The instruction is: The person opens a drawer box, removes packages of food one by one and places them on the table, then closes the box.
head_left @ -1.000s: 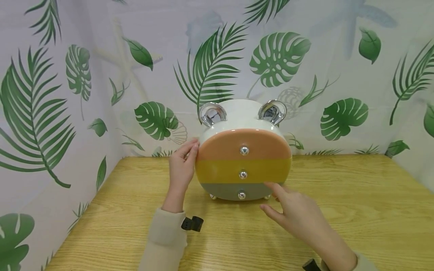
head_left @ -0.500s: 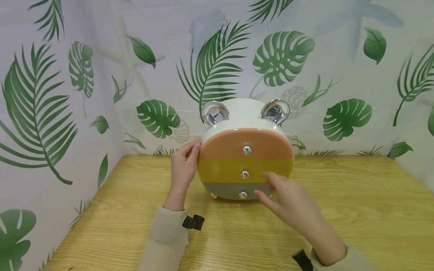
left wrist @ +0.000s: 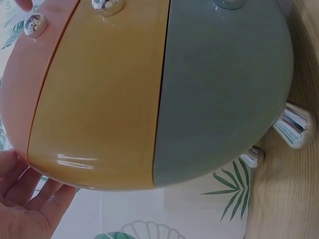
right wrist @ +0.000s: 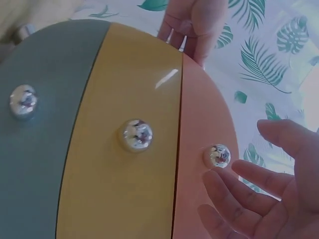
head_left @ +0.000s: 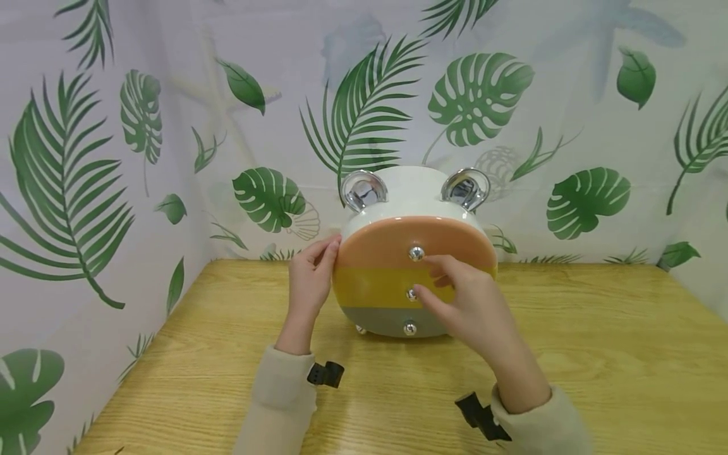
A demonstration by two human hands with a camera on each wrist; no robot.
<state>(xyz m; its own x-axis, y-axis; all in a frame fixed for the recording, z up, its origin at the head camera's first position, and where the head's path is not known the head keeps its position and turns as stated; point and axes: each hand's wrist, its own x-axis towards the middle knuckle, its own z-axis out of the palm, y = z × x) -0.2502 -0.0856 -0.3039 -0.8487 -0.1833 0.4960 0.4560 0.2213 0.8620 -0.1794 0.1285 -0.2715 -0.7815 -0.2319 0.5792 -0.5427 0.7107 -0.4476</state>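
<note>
A rounded three-drawer chest (head_left: 375, 287) stands on the table, white on top, with orange, yellow and grey-green drawer fronts. Each front has a round silver knob; the top knob (head_left: 417, 253) is on the orange drawer (left wrist: 20, 94). All drawers are closed. My left hand (head_left: 309, 278) rests against the chest's left side, near the orange and yellow fronts, its fingers partly hidden behind the edge. My right hand (head_left: 474, 303) is in front of the chest, fingertips close beside the top knob, thumb apart from them. In the right wrist view its fingers (right wrist: 244, 204) are spread and loosely bent, holding nothing.
Two chrome ears (head_left: 364, 191) stick up from the chest's top, and small chrome feet (left wrist: 295, 125) lift it off the wooden table (head_left: 216, 360). Behind and at the left hangs a leaf-patterned cloth (head_left: 188, 114). Black straps (head_left: 482, 417) are on both wrists.
My right hand has risen from the grey-green drawer, past the yellow one, up to the top knob. The left hand stays at the chest's side. The view has shifted slightly.
</note>
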